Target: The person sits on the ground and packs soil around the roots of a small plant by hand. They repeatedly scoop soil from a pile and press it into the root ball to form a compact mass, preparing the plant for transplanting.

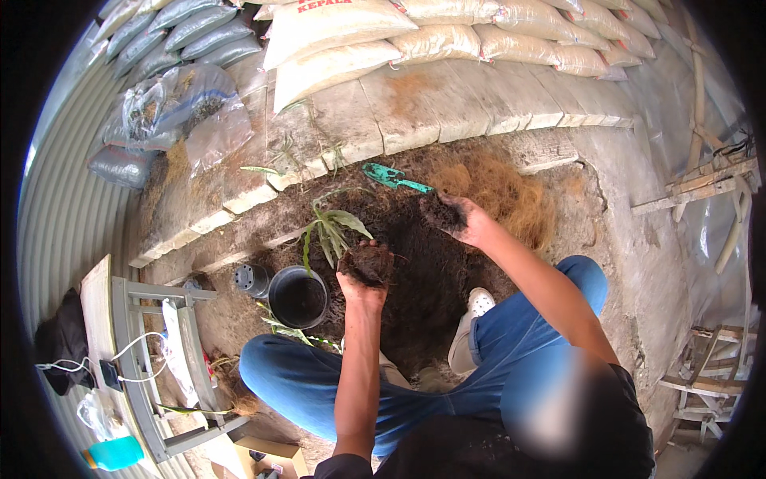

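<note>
My left hand (361, 286) is cupped palm up around a dark root ball (369, 263). A plant with long pale green leaves (331, 227) stretches from it toward the far left. In my right hand (472, 225) sits a handful of dark soil (444, 214), the fingers curled under it. Just beyond that hand lies a teal trowel (396, 177), its blade pointing left on the soil heap (419, 279). A black pot (298, 297) with a dark inside stands to the left of my left hand, and a smaller grey pot (252, 279) is beside it.
Brown fibre (499, 199) is piled right of the soil. Full sacks (447, 44) are stacked at the back on a concrete ledge (407, 128). A small wooden table (120, 343) stands at left, with a cardboard box (267, 457) near it. Wooden racks (710, 371) are at right.
</note>
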`<action>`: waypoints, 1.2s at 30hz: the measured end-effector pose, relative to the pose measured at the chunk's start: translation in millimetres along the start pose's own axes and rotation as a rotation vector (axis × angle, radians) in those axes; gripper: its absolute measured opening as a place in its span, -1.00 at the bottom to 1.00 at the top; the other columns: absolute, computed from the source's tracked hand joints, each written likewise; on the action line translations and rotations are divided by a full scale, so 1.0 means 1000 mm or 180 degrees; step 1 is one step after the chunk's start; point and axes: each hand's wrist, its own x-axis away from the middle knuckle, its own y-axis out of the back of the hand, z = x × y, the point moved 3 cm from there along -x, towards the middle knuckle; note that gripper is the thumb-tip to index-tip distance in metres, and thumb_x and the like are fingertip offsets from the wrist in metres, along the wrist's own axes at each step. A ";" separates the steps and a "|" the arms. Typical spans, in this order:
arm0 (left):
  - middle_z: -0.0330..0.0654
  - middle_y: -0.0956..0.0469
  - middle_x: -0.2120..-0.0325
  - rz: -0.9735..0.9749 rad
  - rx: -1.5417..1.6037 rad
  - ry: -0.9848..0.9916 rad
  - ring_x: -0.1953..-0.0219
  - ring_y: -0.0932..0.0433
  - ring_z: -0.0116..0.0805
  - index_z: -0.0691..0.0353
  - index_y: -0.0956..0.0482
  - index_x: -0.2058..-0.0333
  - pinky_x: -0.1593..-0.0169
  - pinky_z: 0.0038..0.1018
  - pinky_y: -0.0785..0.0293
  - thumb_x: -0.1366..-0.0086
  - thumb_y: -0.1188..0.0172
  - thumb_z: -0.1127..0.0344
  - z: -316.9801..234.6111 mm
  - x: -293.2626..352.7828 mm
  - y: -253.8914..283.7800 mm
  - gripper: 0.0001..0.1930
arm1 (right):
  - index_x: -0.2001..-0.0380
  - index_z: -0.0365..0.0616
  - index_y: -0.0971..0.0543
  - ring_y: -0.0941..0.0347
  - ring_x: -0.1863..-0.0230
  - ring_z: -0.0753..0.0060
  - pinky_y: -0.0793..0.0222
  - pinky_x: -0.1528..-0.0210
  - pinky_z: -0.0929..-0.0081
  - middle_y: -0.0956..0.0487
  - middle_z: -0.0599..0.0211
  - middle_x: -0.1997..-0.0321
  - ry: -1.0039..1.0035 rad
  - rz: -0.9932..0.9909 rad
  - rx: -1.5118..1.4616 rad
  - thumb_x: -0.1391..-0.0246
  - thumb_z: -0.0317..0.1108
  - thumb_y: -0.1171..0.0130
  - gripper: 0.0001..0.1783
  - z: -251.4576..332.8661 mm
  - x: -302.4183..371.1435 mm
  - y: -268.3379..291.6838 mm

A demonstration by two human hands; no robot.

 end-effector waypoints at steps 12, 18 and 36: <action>-0.06 -0.55 0.24 -0.0428 -0.0111 0.0004 0.14 -0.51 0.00 0.21 -0.49 0.21 -0.04 -0.07 -0.41 -0.32 0.16 0.05 0.009 0.006 -0.010 -0.63 | -0.05 -0.37 -0.44 -0.49 -0.09 0.28 -0.44 -0.17 0.32 -0.52 0.07 -0.11 -0.0022 -0.0337 0.0525 -0.07 -0.56 -0.11 -0.58 -0.007 0.069 -0.062; -0.05 -0.56 0.23 -0.0383 -0.0020 0.0095 0.13 -0.51 0.00 0.21 -0.49 0.19 -0.05 -0.05 -0.40 -0.33 0.15 0.03 0.011 0.001 -0.015 -0.62 | -0.09 -0.35 -0.40 -0.50 -0.09 0.19 -0.44 -0.18 0.31 -0.52 0.05 -0.10 0.0432 -0.0301 0.0759 -0.07 -0.51 -0.15 -0.52 -0.004 0.060 -0.053; -0.01 -0.58 0.32 -0.0020 -0.0520 0.0309 0.25 -0.56 -0.09 0.28 -0.53 0.26 0.12 -0.22 -0.53 -0.36 0.12 0.02 0.034 0.011 -0.039 -0.58 | -0.08 -0.38 -0.38 -0.45 -0.11 0.14 -0.41 -0.25 0.19 -0.49 0.02 -0.09 0.0210 -0.0149 0.0415 -0.19 -0.43 -0.13 -0.58 -0.011 0.068 -0.079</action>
